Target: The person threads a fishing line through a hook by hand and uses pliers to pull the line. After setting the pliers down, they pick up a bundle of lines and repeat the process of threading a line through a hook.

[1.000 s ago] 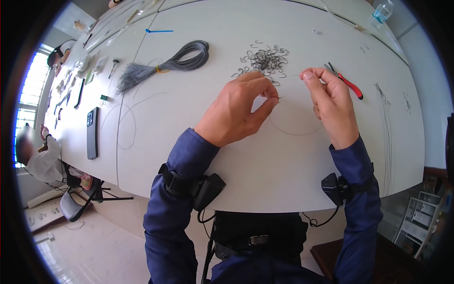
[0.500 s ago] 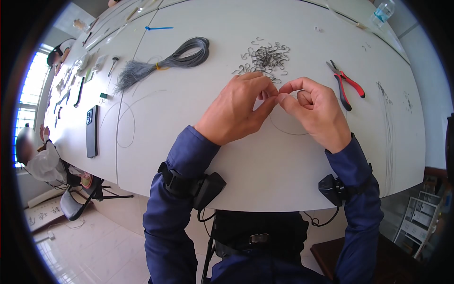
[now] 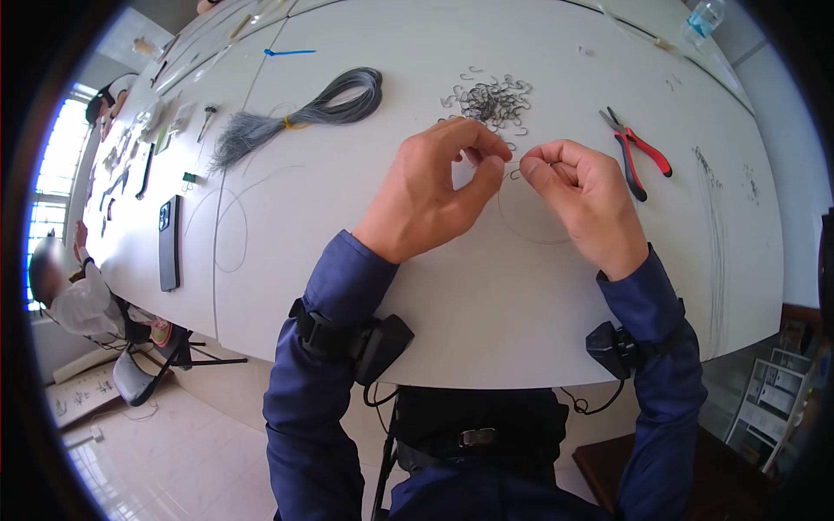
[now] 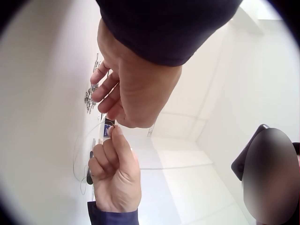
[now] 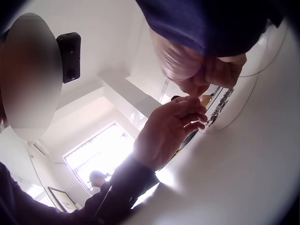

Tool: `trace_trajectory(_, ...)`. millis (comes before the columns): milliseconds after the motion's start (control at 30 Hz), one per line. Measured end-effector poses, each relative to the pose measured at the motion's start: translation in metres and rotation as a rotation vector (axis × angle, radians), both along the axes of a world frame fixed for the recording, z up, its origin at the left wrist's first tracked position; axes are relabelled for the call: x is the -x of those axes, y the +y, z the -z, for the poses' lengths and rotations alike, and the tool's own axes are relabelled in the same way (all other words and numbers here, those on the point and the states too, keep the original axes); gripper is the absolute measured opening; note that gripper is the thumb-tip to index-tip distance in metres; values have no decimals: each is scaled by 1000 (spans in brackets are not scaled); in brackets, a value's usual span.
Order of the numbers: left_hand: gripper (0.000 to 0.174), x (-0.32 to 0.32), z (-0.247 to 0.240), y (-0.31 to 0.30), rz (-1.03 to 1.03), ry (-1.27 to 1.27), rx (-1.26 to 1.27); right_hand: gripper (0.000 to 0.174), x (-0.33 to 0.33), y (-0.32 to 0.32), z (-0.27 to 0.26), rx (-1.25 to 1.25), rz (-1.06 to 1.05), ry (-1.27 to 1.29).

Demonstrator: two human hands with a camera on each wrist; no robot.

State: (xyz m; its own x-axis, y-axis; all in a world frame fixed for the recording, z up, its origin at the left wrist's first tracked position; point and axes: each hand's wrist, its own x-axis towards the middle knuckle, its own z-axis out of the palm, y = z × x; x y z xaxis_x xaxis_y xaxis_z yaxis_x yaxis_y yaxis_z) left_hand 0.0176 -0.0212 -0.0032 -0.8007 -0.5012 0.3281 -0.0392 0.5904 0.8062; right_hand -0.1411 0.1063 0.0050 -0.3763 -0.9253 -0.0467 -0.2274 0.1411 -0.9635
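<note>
My left hand (image 3: 434, 191) is raised over the white table, thumb and index finger pinched together at the tips, close to a thin wire (image 3: 539, 242) that sags in a loop beneath both hands. Just to its right, my right hand (image 3: 586, 204) pinches a tiny metal hook (image 3: 514, 174) at thumb and index finger. The two sets of fingertips are a short gap apart. Whatever lies between the left fingertips is hidden. Beyond the hands is a pile of small bent metal hooks (image 3: 495, 100). In the right wrist view, the left hand (image 5: 164, 126) shows its other fingers loosely extended.
Red-handled pliers (image 3: 638, 152) lie to the right, near long wires (image 3: 717, 252) with hooks at their far ends. At left are a tied bundle of grey wire (image 3: 339, 100), a loose wire coil (image 3: 246, 230) and a phone (image 3: 169, 243). Another person (image 3: 82, 282) sits at far left.
The right hand came left to the left hand's fingertips, then parted slightly. The small hook, earlier at the left fingertips, now shows at the right ones. The left hand shifted slightly left and up.
</note>
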Motion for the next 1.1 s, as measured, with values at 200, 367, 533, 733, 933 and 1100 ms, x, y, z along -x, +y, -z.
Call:
trace_trajectory(200,19,2,1,2,-10,-30,-202,25,1,0,-4,24,36,-64)
trace_trajectory(367,22,9,7,11,-38,77,-281,27,0,1,-4,27,46,-82)
trace_trajectory(533,21,10,8,12,-74,100,-289,27,-2,1,-2,33,67,-110)
trace_trajectory(733,19,9,8,10,-98,75,-253,27,-1,0,0,30,68,-99)
trace_trajectory(933,17,6,1,9,-93,-14,-198,25,3,-2,2,53,98,0)
trace_trajectory(1100,17,5,0,8,-89,-30,-185,21,4,0,0,29,107,58)
